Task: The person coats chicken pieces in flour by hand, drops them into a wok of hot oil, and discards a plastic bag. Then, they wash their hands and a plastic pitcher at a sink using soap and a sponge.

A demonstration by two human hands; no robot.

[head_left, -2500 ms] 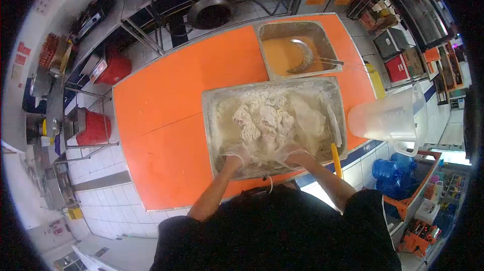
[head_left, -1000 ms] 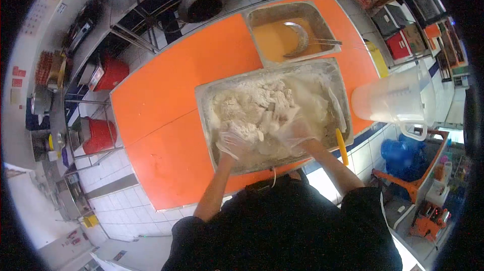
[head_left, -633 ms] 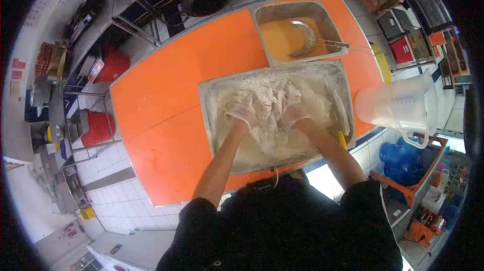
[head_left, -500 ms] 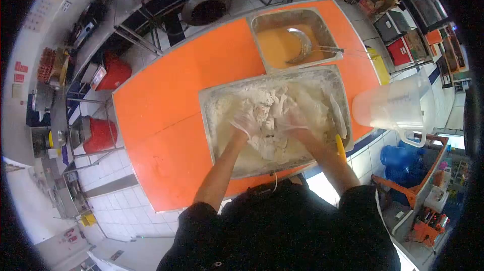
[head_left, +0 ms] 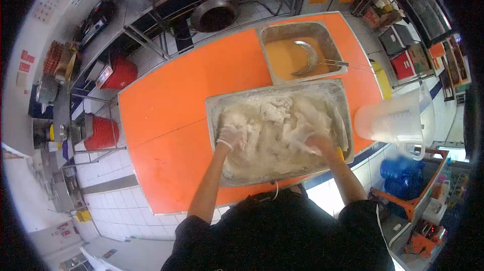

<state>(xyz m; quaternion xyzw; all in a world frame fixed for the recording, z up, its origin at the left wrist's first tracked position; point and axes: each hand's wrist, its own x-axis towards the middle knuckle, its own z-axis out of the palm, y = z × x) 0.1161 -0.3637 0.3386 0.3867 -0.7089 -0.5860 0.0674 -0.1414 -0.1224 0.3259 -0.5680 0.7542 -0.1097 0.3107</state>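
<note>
A large metal tray [head_left: 278,176] holds pale flour and flour-coated pieces whose kind I cannot make out. At the tray's left side my left hand [head_left: 232,136], in a clear plastic glove, reaches into the flour beside coated lumps [head_left: 247,132]; its fingertips are hidden in the white powder. On the right side my right hand [head_left: 308,140], gloved likewise, lies low over the flour with its fingers stretched out, somewhat blurred. Between and beyond the hands sits a thickly floured piece [head_left: 276,109]. A yellow handle [head_left: 340,153] shows at the tray's right edge.
Behind the tray, a metal pan [head_left: 266,59] holds orange liquid, with a strainer [head_left: 307,58] resting in it. A translucent plastic pitcher [head_left: 390,119] is at the right. Everything stands on an orange table [head_left: 171,104]. A wok [head_left: 215,15] is beyond its far edge.
My hands have moved apart, the left one leftwards and the right one rightwards. The floured pieces between them have shifted and spread. The whole view has tilted slightly.
</note>
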